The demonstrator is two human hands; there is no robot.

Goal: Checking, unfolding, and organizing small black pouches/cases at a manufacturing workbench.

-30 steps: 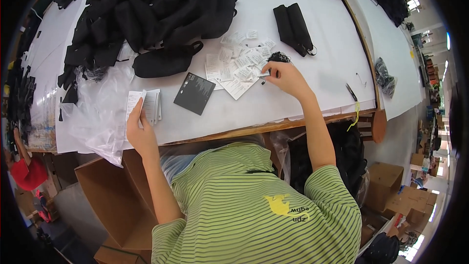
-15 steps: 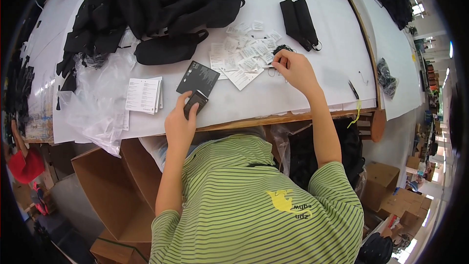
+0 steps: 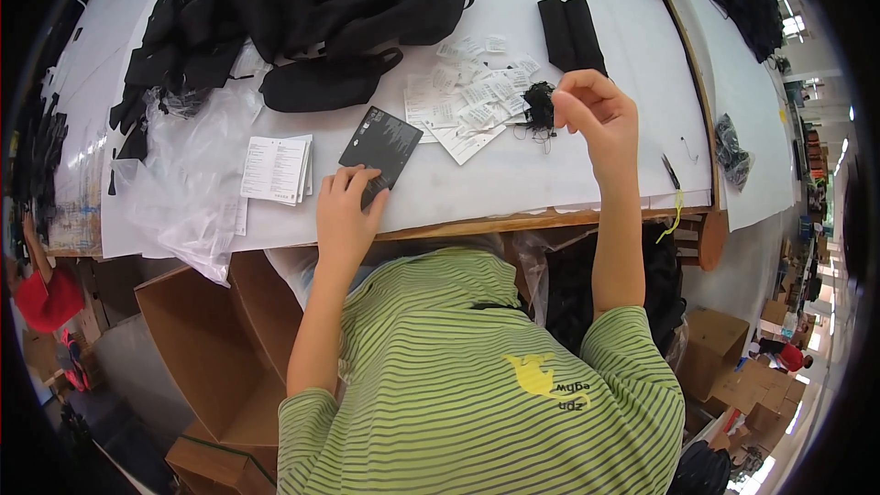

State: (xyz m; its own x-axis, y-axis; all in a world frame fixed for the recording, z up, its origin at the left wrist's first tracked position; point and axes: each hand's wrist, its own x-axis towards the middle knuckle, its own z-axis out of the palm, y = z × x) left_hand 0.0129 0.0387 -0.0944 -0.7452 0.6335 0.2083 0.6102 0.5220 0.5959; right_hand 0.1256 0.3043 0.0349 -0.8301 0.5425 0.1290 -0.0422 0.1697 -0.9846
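On the table's near side, my left hand pinches black hang tags, its thumb at the lower edge and its fingers across the top. The larger black tag slants away beyond the fingertips; a smaller one lies mostly hidden under them. My right hand is raised to the right of a tangle of black strings, thumb and forefinger pinched on a thin black string by it. Left of the tangle spreads a loose heap of white printed labels, with white cards beneath.
A stack of white cards lies left, beside a clear plastic bag. Black fabric pouches pile up behind. A folded black piece lies back right; thread snips with yellow cord rest near the right edge. Open cardboard boxes stand below.
My right hand has drawn up and rightward from the string tangle, which has shifted slightly toward me. My left fingers now reach farther over the black tags, covering the smaller one.
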